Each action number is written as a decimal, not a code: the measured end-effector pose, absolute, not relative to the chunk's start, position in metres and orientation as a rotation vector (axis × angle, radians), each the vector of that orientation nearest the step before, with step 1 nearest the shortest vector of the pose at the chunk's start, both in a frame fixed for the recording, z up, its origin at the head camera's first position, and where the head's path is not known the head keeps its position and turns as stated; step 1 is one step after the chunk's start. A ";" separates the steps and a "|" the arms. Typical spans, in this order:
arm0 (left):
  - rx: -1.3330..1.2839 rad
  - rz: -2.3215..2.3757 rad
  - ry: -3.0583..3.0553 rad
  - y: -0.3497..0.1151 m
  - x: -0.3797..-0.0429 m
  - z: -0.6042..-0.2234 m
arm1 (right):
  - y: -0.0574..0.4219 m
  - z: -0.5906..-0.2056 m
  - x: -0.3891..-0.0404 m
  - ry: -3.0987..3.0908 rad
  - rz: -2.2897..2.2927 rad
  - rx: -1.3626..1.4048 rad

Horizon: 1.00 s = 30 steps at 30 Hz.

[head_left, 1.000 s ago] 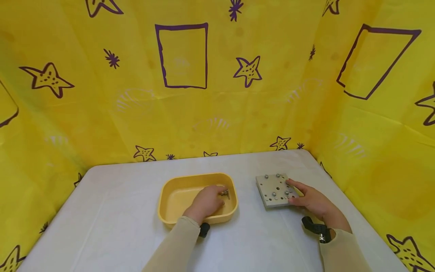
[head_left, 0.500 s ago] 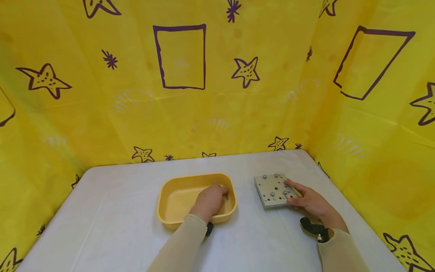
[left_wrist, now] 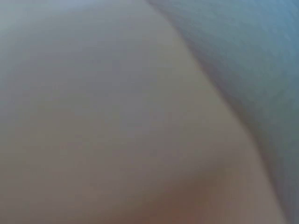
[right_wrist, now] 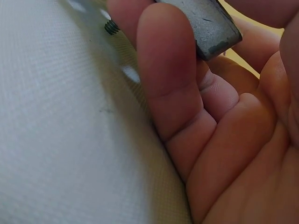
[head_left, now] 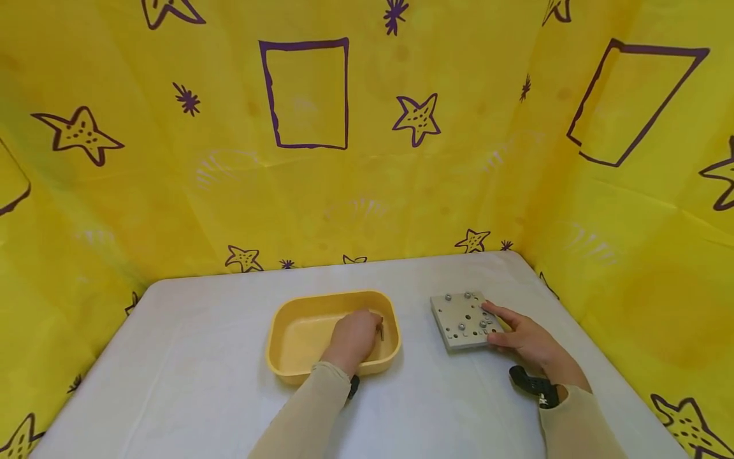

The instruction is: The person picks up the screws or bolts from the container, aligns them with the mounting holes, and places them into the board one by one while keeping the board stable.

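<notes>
My left hand [head_left: 364, 327] reaches into the yellow tray [head_left: 298, 305], fingers curled at its right end. A small dark metal screw [head_left: 381, 332] sticks out at the fingertips, pinched there. The left wrist view is a plain blur. My right hand [head_left: 513, 331] grips the right edge of a grey metal plate [head_left: 460, 317] with holes and several screws in it, thumb on top. In the right wrist view the plate's corner [right_wrist: 212, 25] sits between my fingers [right_wrist: 163, 74], lifted slightly off the cloth.
A white cloth covers the table [head_left: 195, 357]. Yellow sheeting [head_left: 367, 191] with purple stars walls off the back and both sides. Tray and plate lie side by side near the front middle and right.
My left hand has shifted slightly in the tray and closed round the screw, which lay more exposed a second ago. The right hand and plate have barely moved.
</notes>
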<state>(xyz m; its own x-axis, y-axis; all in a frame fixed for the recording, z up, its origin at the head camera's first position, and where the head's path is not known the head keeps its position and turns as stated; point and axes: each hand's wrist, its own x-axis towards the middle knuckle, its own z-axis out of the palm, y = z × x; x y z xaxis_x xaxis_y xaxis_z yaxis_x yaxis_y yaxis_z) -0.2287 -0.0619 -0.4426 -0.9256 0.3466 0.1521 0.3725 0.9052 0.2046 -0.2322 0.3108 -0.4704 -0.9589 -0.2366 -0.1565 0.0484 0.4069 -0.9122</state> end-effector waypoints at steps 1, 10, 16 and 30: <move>-0.550 -0.351 -2.956 -0.062 -0.229 -0.443 | 0.311 -0.471 -0.232 2.393 -1.584 -0.153; -0.425 -0.672 -2.998 -0.066 -0.226 -0.435 | 0.309 -0.473 -0.234 2.331 -1.651 -0.095; -0.239 -1.582 -2.900 -0.071 -0.226 -0.419 | 0.310 -0.474 -0.232 2.324 -1.672 -0.066; -0.140 -2.299 -2.560 -0.057 -0.230 -0.395 | 0.310 -0.472 -0.231 2.269 -1.722 -0.066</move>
<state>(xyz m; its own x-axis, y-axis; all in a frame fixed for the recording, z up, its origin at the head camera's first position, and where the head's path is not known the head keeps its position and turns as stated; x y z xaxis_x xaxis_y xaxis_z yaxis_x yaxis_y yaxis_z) -0.2303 -0.0573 -0.3946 -0.9516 0.2574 -0.1677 -0.1392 0.1255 0.9823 -0.2314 0.3098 -0.4724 -0.9564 -0.2107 -0.2023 0.1381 0.2839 -0.9489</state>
